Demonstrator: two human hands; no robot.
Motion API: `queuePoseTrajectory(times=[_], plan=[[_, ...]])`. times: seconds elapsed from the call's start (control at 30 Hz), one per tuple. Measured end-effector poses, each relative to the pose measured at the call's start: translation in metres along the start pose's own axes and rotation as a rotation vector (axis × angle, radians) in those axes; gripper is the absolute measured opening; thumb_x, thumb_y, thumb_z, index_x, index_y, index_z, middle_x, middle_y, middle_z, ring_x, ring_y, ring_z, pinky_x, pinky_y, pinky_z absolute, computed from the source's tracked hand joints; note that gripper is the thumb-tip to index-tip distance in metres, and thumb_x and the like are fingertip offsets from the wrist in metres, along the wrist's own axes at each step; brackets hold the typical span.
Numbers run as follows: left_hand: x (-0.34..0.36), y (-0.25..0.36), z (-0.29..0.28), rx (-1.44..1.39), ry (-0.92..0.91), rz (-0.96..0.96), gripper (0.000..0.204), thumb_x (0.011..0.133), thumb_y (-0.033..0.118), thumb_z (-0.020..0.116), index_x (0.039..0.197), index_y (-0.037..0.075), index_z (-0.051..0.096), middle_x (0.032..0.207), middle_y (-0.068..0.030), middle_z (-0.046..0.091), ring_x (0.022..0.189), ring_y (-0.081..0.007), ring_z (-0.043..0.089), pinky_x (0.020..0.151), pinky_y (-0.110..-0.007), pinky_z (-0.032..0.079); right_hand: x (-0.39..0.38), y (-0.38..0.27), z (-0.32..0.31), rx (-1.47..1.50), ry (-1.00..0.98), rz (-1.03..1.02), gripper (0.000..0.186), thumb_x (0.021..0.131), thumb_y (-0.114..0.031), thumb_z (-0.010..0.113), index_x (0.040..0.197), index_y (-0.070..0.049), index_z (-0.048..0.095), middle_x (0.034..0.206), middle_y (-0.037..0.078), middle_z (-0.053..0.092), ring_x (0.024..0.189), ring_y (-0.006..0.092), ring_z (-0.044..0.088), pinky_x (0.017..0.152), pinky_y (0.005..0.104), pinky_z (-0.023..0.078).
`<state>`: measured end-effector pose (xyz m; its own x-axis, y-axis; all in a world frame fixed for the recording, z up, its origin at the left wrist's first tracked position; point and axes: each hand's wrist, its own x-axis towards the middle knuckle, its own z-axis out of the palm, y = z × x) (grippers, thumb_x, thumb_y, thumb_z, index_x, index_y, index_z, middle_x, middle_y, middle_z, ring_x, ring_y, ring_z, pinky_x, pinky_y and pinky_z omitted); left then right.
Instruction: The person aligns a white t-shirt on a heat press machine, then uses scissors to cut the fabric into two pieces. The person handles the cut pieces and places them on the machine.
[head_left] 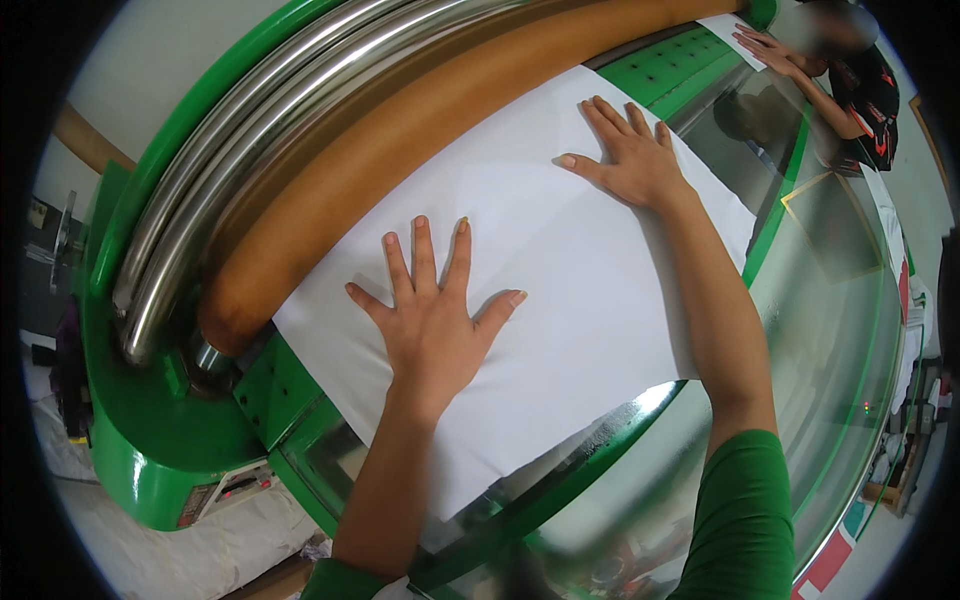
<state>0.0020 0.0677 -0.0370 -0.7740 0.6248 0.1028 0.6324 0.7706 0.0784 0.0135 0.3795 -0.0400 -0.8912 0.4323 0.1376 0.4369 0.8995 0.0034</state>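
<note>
A large white sheet [560, 300] lies on the bed of a green roller machine, its far edge along a long brown roller [400, 180]. My left hand [430, 325] rests flat on the sheet's left part, fingers spread toward the roller. Farther right, my right hand [640, 165] presses flat near the sheet's far right corner, its fingers apart too. Neither hand grips anything. Small creases show in the sheet around my left hand. Its near edge reaches over the machine's green front rail [600, 450].
Shiny metal rollers [240, 140] run behind the brown one, inside a green frame [150, 440]. Another person [850, 100] stands at the far right end, hands on a smaller white sheet [735, 38]. A glassy panel [820, 290] extends along the right.
</note>
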Motion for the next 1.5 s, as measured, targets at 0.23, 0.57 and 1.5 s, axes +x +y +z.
queuePoseTrajectory(times=[0.23, 0.57, 1.5], plan=[[-0.003, -0.007, -0.003, -0.079, -0.049, 0.058, 0.081, 0.095, 0.068, 0.053, 0.159, 0.022, 0.037, 0.167, -0.0203, 0.025, 0.155, -0.0465, 0.011, 0.106, -0.085, 0.006, 0.003, 0.001, 0.006, -0.041, 0.024, -0.019, 0.105, 0.080, -0.091, 0.045, 0.161, -0.024, 0.032, 0.168, 0.006, 0.027, 0.157, 0.0360, 0.017, 0.125, 0.0613, 0.012], [-0.003, -0.017, -0.010, -0.195, -0.115, 0.269, 0.074, 0.097, 0.058, 0.058, 0.159, 0.021, 0.040, 0.167, -0.0189, 0.024, 0.155, -0.0465, 0.010, 0.115, -0.076, 0.001, 0.002, 0.000, 0.004, -0.069, 0.012, -0.015, 0.102, 0.084, -0.086, 0.048, 0.161, -0.022, 0.032, 0.168, 0.007, 0.028, 0.156, 0.0369, 0.018, 0.126, 0.0573, 0.013], [-0.004, -0.021, -0.017, -0.257, -0.211, 0.285, 0.087, 0.090, 0.062, 0.064, 0.159, 0.016, 0.037, 0.169, -0.0162, 0.022, 0.157, -0.0415, 0.008, 0.114, -0.078, -0.004, 0.006, -0.006, 0.001, -0.021, 0.071, -0.033, 0.091, 0.090, -0.075, 0.053, 0.155, -0.014, 0.040, 0.162, 0.011, 0.035, 0.153, 0.0302, 0.027, 0.126, 0.0541, 0.018]])
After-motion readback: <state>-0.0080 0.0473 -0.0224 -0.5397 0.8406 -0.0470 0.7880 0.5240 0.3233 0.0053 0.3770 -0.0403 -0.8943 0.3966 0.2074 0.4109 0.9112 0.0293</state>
